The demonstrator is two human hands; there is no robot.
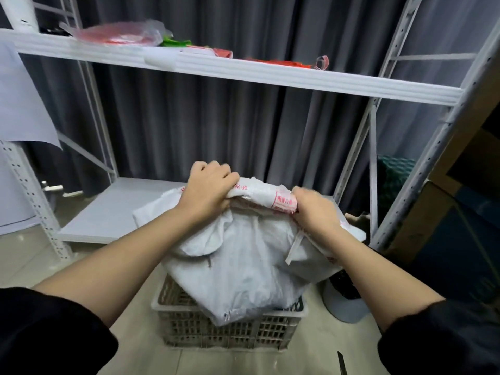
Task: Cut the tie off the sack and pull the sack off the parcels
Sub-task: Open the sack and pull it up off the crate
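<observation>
Sack: the white woven sack (243, 255) with red print sits in and over the far side of the crate (230, 331) on the floor in front of me, its top edge bunched and lifted between my two hands.
Tie: a pale strip (295, 246) hangs loose from the sack just below my right hand; I cannot tell whether it is the tie.
Parcels: hidden inside the sack; I cannot make them out.
My left hand: my left hand (211, 192) has its fingers curled tight round the gathered top edge of the sack, at its left end.
My right hand: my right hand (313, 209) grips the same rolled edge at its right end, beside a red-printed band.
Sleeves: both my forearms are bare, with black sleeves (51, 331) pushed up near the elbows.
Crate: pale, lattice-sided, standing on the tiled floor.
Knife: a slim dark blade-like thing (341, 361) lies on the floor just right of the crate, near me.
Shelving: a white metal rack (270, 74) stands behind the crate, against a grey curtain (216, 125); red and green packets (121, 35) lie on its upper shelf.
</observation>
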